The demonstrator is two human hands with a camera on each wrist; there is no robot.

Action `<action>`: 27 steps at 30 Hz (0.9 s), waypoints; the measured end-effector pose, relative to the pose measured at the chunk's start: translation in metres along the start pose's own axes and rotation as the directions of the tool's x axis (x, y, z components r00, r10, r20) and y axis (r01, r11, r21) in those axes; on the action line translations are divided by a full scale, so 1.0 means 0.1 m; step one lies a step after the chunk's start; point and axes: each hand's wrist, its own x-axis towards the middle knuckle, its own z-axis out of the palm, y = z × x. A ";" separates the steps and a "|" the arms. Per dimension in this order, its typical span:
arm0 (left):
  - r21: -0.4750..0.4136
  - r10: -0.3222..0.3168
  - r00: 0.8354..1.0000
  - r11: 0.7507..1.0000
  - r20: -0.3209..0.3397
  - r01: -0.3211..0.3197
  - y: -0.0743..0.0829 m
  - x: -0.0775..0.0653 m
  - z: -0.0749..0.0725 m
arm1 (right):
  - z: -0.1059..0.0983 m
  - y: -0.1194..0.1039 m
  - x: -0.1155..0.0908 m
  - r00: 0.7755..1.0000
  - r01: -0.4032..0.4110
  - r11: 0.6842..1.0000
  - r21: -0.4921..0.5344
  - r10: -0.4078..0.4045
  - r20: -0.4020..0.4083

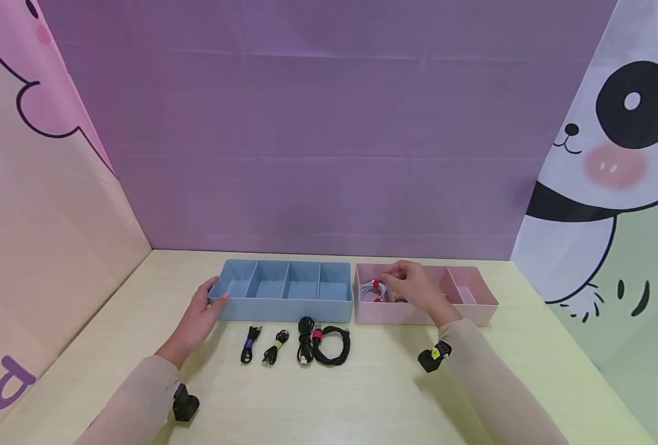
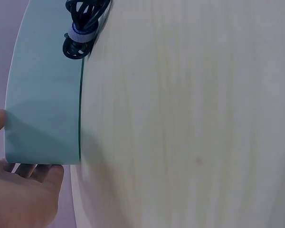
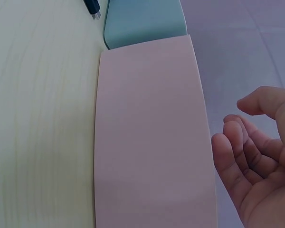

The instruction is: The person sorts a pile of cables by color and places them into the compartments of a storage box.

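My left hand [image 1: 198, 318] grips the left end of a blue divided storage box [image 1: 284, 310]. In the left wrist view the thumb is at its top edge and the other fingers lie along the end wall. Over the pink divided box [image 1: 390, 314] hovers my right hand [image 1: 415, 286], its fingers loosely bent. The right wrist view shows nothing between that thumb and those fingers. A coiled white cable [image 1: 366, 292] with red ties lies in the pink box's left compartment. A small yellowish item [image 1: 399, 298] shows beside it, mostly hidden by the hand.
Several bundled black cables lie before the blue box: one with a purple tie [image 1: 250, 344], one with a yellow tie [image 1: 276, 347], a long bundle [image 1: 305, 340] and a round coil [image 1: 342, 353] with a red tie. A purple backdrop [image 1: 329, 154] rises behind the table [image 1: 329, 408].
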 end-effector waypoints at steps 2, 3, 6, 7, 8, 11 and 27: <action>0.001 0.000 1.000 1.000 0.001 0.000 0.00 0.00 0.00 | 0.00 -0.01 -0.02 1.000 -0.007 1.000 0.012 0.007 0.001; 0.001 -0.001 1.000 1.000 0.003 0.001 0.00 -0.01 0.00 | 0.01 -0.01 -0.03 1.000 -0.006 1.000 0.019 0.006 0.005; 0.004 -0.004 1.000 1.000 0.005 0.004 0.00 -0.01 0.00 | 0.01 -0.01 -0.05 1.000 0.005 0.999 0.041 -0.005 0.016; 0.003 -0.004 1.000 1.000 0.005 0.004 0.00 -0.01 0.00 | 0.01 -0.01 -0.05 1.000 0.011 0.999 0.043 -0.012 0.019; 0.002 -0.004 1.000 1.000 0.005 0.004 0.00 -0.01 -0.01 | 0.01 -0.02 -0.06 1.000 0.017 0.999 0.045 -0.018 0.019; 0.005 -0.006 1.000 1.000 0.003 0.006 0.00 -0.02 -0.01 | 0.02 -0.02 -0.07 0.999 0.040 0.998 0.048 -0.041 0.022; 0.009 -0.007 1.000 1.000 -0.008 0.007 0.09 -0.09 -0.02 | 0.12 -0.17 -0.20 0.990 0.137 0.990 0.015 -0.137 0.030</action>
